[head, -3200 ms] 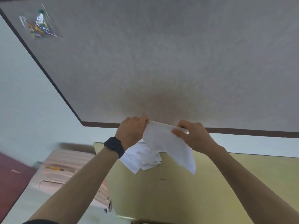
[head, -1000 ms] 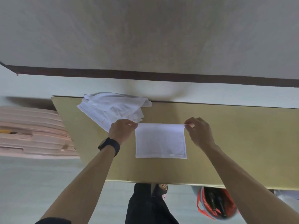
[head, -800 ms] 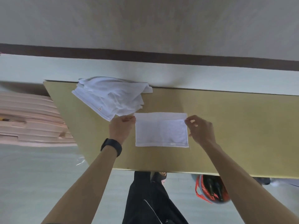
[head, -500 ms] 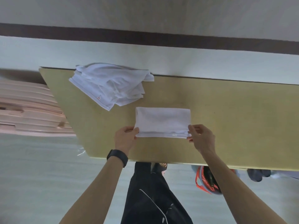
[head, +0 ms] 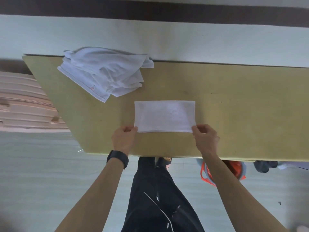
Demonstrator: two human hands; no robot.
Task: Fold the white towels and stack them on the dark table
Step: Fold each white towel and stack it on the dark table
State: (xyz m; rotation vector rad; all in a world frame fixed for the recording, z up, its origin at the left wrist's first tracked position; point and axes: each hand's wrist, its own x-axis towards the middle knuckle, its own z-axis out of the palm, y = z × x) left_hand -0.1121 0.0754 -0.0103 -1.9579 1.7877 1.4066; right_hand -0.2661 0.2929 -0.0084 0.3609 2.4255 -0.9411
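Observation:
A white towel [head: 164, 116], folded into a flat rectangle, lies near the front of the yellowish table [head: 242, 114]. My left hand [head: 124, 139] pinches its near left corner and my right hand [head: 206, 139] pinches its near right corner. A loose heap of white towels [head: 103, 73] sits at the table's far left corner, apart from the folded one. No dark table is in view.
A pink ribbed suitcase [head: 21, 104] stands left of the table. Below the table's front edge are my dark trousers [head: 155, 198], an orange-and-grey bag [head: 230, 171] on the floor and a dark object [head: 265, 165] further right. The wall rises behind the table.
I laid the towel flat on the table, then brought its far edge toward me over the near edge, halving it. Both hands now hold the near corners.

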